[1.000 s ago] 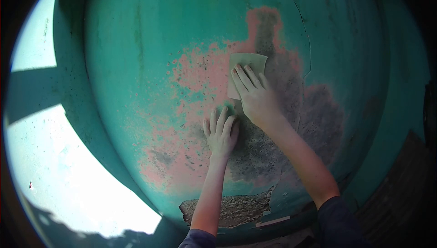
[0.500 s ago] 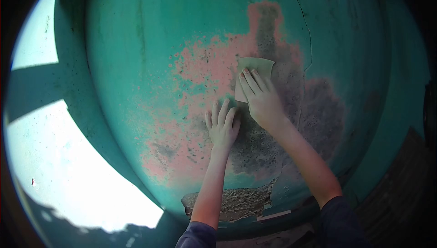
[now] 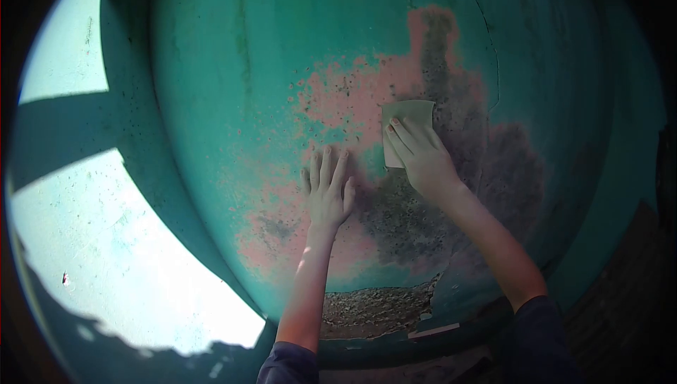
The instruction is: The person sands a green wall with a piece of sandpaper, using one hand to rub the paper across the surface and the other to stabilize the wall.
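With fingers together, my right hand [image 3: 427, 165] presses a rectangular, pale grey-green sheet of sandpaper [image 3: 416, 110] flat on the wall. The sheet's upper part sticks out beyond the fingertips; my right thumb is hidden. Lower and to the left, my left hand [image 3: 328, 197] rests on the wall with its fingers spread and nothing in it. Behind both hands the green painted wall [image 3: 204, 88] is worn into a pink patch [image 3: 338, 91] with dark grey, pitted areas [image 3: 504, 172]. Pale dust coats both hands.
A thin crack [image 3: 496, 59] runs down the wall at upper right. Below my hands, paint and plaster have broken off, baring a rough brown strip [image 3: 381, 310] above a ledge. Bright sunlight falls on the wall section [image 3: 127, 257] at left.
The view has shifted, so the wall sits farther right. My left hand has moved left across the wall with its fingers straighter. My right hand and the sandpaper have slid slightly down and left.
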The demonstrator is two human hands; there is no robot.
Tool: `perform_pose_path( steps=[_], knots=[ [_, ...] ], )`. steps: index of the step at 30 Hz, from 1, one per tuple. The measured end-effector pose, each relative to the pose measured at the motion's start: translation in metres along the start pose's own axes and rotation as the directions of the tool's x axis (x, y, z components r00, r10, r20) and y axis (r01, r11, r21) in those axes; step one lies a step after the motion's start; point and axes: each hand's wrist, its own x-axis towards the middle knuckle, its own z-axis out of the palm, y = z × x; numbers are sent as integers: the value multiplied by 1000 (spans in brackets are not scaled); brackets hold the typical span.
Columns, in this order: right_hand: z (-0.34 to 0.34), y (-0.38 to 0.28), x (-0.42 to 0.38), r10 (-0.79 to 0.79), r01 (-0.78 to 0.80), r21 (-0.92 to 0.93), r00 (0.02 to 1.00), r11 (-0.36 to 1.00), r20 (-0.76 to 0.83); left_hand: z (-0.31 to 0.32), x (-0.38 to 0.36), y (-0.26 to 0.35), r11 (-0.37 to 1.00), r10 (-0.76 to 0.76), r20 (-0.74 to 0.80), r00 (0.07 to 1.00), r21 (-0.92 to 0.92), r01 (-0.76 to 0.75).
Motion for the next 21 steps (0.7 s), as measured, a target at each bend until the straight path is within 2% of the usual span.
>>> perform_pose_path(
  steps=[2,7,14,19,21],
  knots=[
    [-1,-2,-9,-1,3,-32,998,999,64,-3,-1,-12,1000,-27,40,999,-8,28],
    [-9,-5,44,16,-17,-17,1000,1000,-23,8,-5,-11,998,-47,18,999,52,46],
    [-1,-14,9,73,-73,-7,997,997,-13,12,-10,-17,998,-24,25,999,56,22],
    [-6,-12,52,91,-93,-35,994,995,-56,15,-10,-15,996,-11,10,1000,87,11],
    [-4,-13,46,98,-101,-40,993,994,-64,16,-12,-16,993,8,26,1000,115,-11]
  ],
)
